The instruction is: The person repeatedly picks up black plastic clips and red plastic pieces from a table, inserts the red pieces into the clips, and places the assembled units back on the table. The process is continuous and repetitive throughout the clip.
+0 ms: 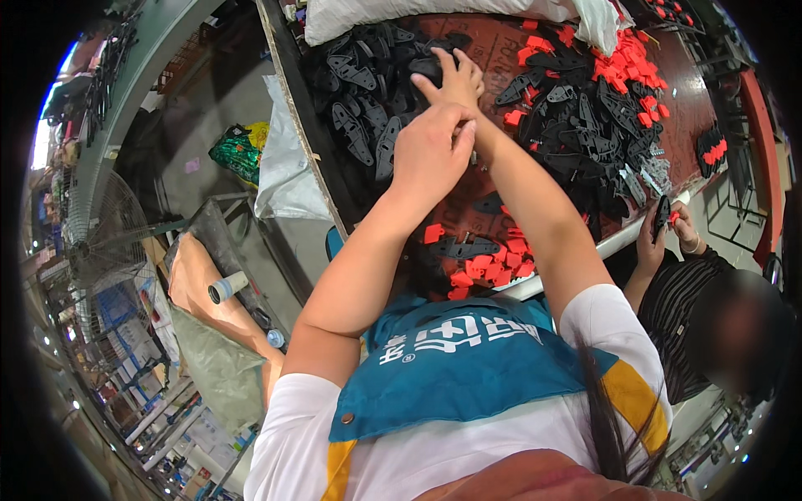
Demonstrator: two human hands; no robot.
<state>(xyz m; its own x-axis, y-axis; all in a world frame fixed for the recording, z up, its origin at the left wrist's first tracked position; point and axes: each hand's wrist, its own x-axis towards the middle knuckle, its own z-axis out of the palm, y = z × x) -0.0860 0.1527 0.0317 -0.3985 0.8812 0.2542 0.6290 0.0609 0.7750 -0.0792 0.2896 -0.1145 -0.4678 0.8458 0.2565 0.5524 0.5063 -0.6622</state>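
Observation:
My right hand reaches over the far left of the table, fingers spread and with nothing visible in them. It is at the edge of a heap of black plastic bracket-like parts. My left hand is closer to me, beside my right wrist. Its fingers are curled in, and what they hold, if anything, is hidden. Nearer my apron lie small red plastic clips and a black elongated part. To the right of my right forearm spreads another heap of black parts.
More red clips lie at the far right of the reddish tabletop. A white sack lies along the far edge. At right, a co-worker's hands hold a black part and a red one. A caged fan stands left.

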